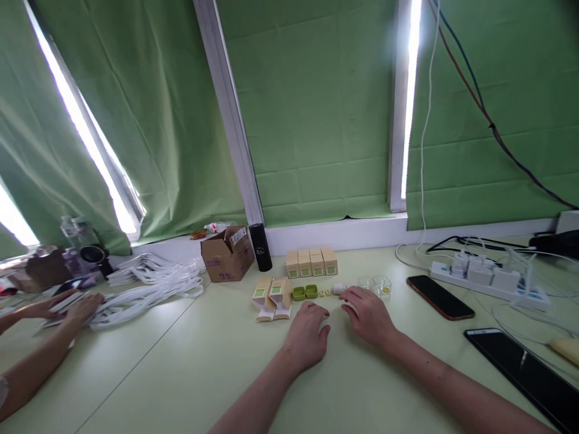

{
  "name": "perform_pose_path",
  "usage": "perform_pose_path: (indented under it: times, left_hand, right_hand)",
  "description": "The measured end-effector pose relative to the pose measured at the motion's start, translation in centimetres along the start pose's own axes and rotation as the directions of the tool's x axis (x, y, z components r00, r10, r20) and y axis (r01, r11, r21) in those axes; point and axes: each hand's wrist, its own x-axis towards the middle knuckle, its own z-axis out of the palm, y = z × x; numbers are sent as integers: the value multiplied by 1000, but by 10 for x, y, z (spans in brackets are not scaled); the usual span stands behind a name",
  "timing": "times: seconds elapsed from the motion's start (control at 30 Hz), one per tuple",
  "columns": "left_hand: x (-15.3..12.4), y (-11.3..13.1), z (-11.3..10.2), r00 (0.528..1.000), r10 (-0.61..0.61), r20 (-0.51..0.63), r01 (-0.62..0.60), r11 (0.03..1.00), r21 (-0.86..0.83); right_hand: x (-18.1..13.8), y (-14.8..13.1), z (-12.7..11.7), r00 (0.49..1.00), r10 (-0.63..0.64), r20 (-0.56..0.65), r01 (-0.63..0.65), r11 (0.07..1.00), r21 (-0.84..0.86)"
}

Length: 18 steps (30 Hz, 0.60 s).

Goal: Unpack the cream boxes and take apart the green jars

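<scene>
My left hand (307, 336) rests on the pale table, fingers loosely stretched, just in front of two small green open cases (299, 294). Nothing shows in it. My right hand (368, 314) lies to the right with thumb and fingers apart. Its fingertips are close to a small white cylinder (338, 289); whether they touch it I cannot tell. Tiny yellowish pieces (324, 293) sit between the cases and the cylinder. Behind my right hand are clear round containers (382, 283), partly hidden. Two cardboard boxes with open flaps (280, 290) lie left of the green cases.
Several closed tan boxes (317, 263) stand in a row behind. A brown carton (227, 253) and black bottle (260, 247) are farther left. A co-worker's hands (84, 306) work near white strips (149, 289). Right are a phone (439, 297), tablet (525, 367) and power strip (491, 283).
</scene>
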Motion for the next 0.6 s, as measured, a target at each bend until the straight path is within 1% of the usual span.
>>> perform_pose_path:
  times: [0.1, 0.13, 0.23, 0.4, 0.6]
  left_hand:
    - [1, 2, 0, 997, 23, 69, -25, 999, 34]
    - [1, 2, 0, 997, 18, 81, -21, 999, 42]
    - [2, 1, -1, 996, 1, 86, -5, 999, 48]
    - [2, 1, -2, 998, -4, 70, 1, 999, 40]
    - [3, 0, -1, 998, 2, 67, -6, 999, 47]
  right_hand:
    - [26, 13, -10, 996, 83, 40, -78, 992, -98]
    - [37, 17, -13, 990, 121, 70, -110, 983, -147]
    - [68, 32, -12, 981, 171, 97, -149, 969, -197]
    - [103, 50, 7, 960, 223, 169, -173, 947, -272]
    - [121, 53, 29, 934, 282, 217, -199, 919, -340]
